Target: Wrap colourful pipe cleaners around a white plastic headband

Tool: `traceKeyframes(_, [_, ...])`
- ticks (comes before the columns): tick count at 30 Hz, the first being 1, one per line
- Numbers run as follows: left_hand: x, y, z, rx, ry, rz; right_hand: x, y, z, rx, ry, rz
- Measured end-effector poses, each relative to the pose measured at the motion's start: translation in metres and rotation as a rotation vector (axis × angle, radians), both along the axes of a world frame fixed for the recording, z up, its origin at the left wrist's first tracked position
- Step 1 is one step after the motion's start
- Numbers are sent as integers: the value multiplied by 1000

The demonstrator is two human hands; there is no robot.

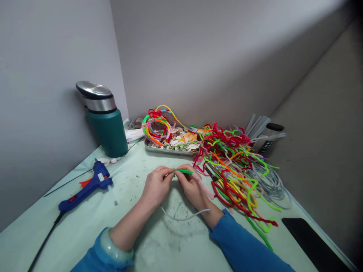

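Note:
My left hand [159, 184] and my right hand [191, 185] meet at the middle of the table, fingertips pinched together. Between them runs a fuzzy pipe cleaner, its green part [183, 171] lying over the right fingers and a pale pink part [204, 187] trailing across the back of that hand. The left fingers close on the green end. Below the hands curves a thin grey wire [181, 219], its right end crossing my right wrist; where its other end goes is hidden behind the left hand.
A blue glue gun [87, 187] lies left, near a green bottle [107, 128]. Behind the hands is a metal tray [170, 152] of shells with coiled pipe cleaners. Right are a tangled pipe-cleaner pile [227, 147], scissors [238, 192], a wire coil [269, 181] and a black phone-like slab [309, 238].

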State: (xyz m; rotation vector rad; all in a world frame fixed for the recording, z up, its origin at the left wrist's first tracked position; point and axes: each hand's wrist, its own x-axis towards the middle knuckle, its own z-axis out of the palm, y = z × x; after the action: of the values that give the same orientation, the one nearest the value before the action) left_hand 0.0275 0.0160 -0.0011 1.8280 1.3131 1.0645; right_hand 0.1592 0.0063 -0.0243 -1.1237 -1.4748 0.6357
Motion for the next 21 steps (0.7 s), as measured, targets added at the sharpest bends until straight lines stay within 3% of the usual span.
traceKeyframes(4, [0,1,-2,-15,-36,-4,0,0,0,-9,-5,1])
traceKeyframes(11, [1,1,-3,-195,-166,33,0,-1,0,-44,9,-19])
traceKeyframes(21, [0,1,-3,-182,-129,26,-1,-1,0,-70,13,-32])
